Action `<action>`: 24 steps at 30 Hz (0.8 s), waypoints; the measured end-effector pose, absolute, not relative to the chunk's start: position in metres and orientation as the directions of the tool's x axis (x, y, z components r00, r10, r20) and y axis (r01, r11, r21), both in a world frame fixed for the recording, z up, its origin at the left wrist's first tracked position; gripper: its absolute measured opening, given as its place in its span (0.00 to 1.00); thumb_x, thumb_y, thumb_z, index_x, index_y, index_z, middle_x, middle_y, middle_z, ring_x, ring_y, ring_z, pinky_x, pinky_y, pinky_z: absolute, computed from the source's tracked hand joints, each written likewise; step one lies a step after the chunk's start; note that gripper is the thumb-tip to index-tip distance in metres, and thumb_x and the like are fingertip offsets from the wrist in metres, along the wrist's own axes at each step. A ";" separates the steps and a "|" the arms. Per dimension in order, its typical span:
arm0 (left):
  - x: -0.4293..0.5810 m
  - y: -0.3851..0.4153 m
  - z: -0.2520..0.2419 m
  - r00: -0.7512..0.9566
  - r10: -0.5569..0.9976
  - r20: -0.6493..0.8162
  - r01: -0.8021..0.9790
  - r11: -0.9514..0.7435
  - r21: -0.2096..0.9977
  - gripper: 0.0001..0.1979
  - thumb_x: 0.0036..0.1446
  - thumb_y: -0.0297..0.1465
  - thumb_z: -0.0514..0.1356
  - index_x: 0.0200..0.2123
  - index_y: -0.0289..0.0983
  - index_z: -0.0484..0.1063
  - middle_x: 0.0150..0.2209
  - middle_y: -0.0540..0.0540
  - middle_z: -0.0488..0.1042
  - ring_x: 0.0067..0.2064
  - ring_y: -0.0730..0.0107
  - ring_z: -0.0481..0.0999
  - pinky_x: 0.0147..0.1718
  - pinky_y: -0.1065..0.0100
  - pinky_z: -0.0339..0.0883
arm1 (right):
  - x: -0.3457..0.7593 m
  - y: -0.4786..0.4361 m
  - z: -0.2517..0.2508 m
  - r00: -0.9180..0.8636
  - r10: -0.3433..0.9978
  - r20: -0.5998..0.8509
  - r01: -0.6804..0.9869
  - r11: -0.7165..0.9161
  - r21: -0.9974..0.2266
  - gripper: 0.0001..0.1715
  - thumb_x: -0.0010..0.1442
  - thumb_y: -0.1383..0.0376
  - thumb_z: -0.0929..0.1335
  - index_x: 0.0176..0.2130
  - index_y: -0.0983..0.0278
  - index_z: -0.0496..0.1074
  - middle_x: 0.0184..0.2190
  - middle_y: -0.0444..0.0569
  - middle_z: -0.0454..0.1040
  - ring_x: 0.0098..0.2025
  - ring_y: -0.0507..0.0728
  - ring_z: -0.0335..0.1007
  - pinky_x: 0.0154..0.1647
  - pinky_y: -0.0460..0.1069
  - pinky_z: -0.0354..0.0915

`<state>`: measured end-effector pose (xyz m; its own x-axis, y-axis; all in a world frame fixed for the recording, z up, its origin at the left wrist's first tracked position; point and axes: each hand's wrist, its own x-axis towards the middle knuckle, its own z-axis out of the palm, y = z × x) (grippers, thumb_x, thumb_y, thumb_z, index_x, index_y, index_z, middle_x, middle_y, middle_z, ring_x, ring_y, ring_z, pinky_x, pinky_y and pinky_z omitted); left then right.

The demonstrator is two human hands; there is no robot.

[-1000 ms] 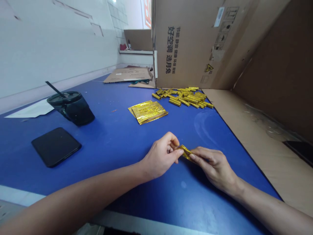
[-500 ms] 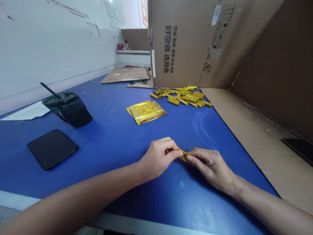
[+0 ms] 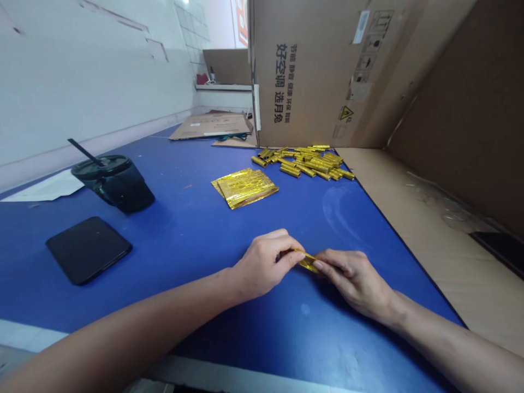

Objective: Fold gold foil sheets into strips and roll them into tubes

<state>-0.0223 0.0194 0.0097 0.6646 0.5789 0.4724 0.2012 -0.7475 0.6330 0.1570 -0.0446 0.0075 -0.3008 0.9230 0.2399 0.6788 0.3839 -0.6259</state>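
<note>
Low over the blue tabletop, my left hand (image 3: 264, 262) pinches one end of a narrow strip of gold foil (image 3: 308, 263). My right hand (image 3: 354, 281) grips its other end between thumb and fingers. Only the middle of the strip shows; both ends are hidden by my fingers. Beyond my hands lies a small stack of flat gold foil sheets (image 3: 248, 188). Farther back and to the right is a heap of short gold foil rolls (image 3: 309, 162), close to the cardboard.
A dark cup with a straw (image 3: 118, 183) and a black phone-like slab (image 3: 88, 250) are on the left of the blue table (image 3: 184, 234). A large cardboard box (image 3: 315, 71) stands at the back, with cardboard (image 3: 417, 218) along the right edge.
The fingers have shifted slightly on the foil strip, and a little more of its gold face shows between them. The stack and the heap have stayed put.
</note>
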 end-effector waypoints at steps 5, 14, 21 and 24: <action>-0.022 0.024 0.010 0.559 0.577 0.596 0.171 -0.783 0.598 0.06 0.53 0.25 0.55 0.29 0.34 0.71 0.27 0.48 0.68 0.31 0.75 0.68 0.33 0.72 0.62 | 0.161 -0.042 0.006 -0.236 0.940 0.248 0.721 0.340 -0.604 0.10 0.58 0.61 0.60 0.34 0.63 0.67 0.25 0.44 0.69 0.25 0.50 0.63 0.27 0.44 0.59; -0.024 0.044 0.000 0.659 0.445 0.606 0.331 -0.895 0.297 0.07 0.55 0.28 0.53 0.32 0.34 0.71 0.29 0.47 0.68 0.33 0.71 0.65 0.34 0.68 0.60 | 0.173 -0.032 -0.003 -0.233 0.852 0.469 0.853 0.411 -0.323 0.13 0.59 0.64 0.59 0.38 0.63 0.71 0.30 0.48 0.67 0.30 0.52 0.63 0.30 0.45 0.61; -0.023 0.046 -0.003 0.826 0.384 0.413 0.425 -0.905 -0.009 0.11 0.57 0.27 0.49 0.29 0.35 0.69 0.30 0.47 0.66 0.32 0.71 0.62 0.32 0.68 0.56 | 0.170 -0.033 -0.006 -0.356 0.839 0.412 0.928 0.370 0.048 0.16 0.60 0.66 0.57 0.40 0.62 0.71 0.29 0.49 0.67 0.28 0.52 0.60 0.27 0.45 0.57; -0.023 0.044 -0.003 0.857 0.385 0.342 0.434 -0.898 -0.075 0.10 0.57 0.26 0.48 0.29 0.35 0.68 0.29 0.47 0.64 0.32 0.70 0.61 0.32 0.68 0.55 | 0.167 -0.033 -0.004 -0.390 0.859 0.332 0.921 0.374 0.114 0.16 0.60 0.67 0.57 0.42 0.62 0.70 0.29 0.49 0.66 0.29 0.52 0.60 0.27 0.45 0.57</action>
<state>-0.0225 0.0445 -0.0031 0.8572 0.3855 0.3415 0.4335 -0.8980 -0.0746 0.1669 -0.0332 -0.0035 -0.3898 0.8589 0.3321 0.9205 0.3737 0.1140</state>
